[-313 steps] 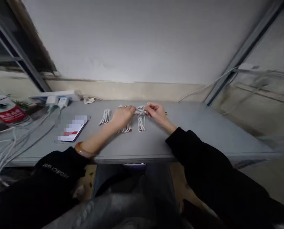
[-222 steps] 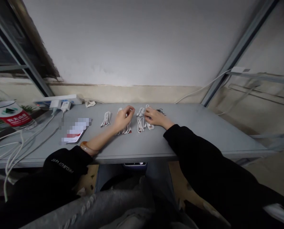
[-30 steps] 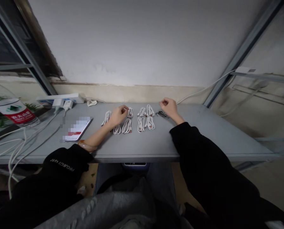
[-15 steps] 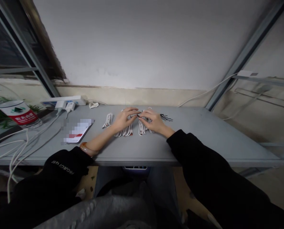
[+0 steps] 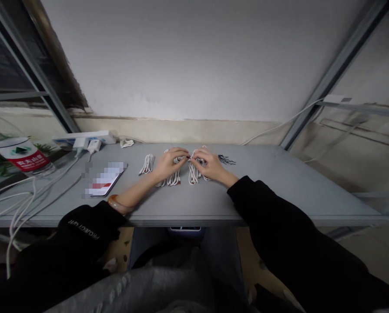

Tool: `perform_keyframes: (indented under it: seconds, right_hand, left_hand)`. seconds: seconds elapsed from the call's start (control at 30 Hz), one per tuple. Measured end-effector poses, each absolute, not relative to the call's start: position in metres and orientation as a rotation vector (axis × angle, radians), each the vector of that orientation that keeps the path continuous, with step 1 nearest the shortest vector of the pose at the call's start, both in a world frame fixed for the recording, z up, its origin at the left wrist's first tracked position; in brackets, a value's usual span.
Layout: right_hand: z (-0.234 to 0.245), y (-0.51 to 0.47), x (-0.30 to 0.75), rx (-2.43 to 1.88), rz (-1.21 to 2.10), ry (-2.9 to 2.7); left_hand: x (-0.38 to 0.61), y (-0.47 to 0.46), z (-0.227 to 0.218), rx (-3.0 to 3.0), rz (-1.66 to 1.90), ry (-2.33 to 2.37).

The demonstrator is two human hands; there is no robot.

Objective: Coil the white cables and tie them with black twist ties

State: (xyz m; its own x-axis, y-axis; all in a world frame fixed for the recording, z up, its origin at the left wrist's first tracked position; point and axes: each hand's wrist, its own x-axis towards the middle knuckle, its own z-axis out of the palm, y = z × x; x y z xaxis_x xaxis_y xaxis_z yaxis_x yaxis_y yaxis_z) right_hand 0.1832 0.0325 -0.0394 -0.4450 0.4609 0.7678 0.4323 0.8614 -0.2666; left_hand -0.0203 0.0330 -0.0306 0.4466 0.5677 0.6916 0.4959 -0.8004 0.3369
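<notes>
My left hand (image 5: 171, 164) and my right hand (image 5: 210, 165) meet fingertip to fingertip over the middle of the desk. Both are closed in a pinch on a short black twist tie (image 5: 188, 157), mostly covered by the fingers. Coiled white cables (image 5: 193, 174) lie beneath and around the hands, some partly hidden by them. To the left of my left hand rests a separate white cable bundle (image 5: 146, 164). A loose pile of black twist ties (image 5: 227, 160) lies just beyond my right hand, on its right side.
On the left of the grey desk (image 5: 279, 187) are a phone (image 5: 108, 180), a power strip (image 5: 105, 137) with plugged-in chargers, trailing white cables (image 5: 26, 198) and a large water bottle (image 5: 21, 152). A wall stands behind; metal posts rise at both sides.
The whole view has shifted slightly. Both hands keep their pinch at almost the same spot, and less of the black twist tie shows between the fingertips.
</notes>
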Motion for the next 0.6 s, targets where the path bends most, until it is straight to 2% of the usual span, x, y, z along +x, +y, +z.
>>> perform_keyframes:
  seconds: [0.6]
  right_hand:
    - [-0.041, 0.037, 0.185, -0.811, 0.165, -2.144]
  left_hand:
    - [-0.016, 0.018, -0.016, 2.290, 1.037, 1.113]
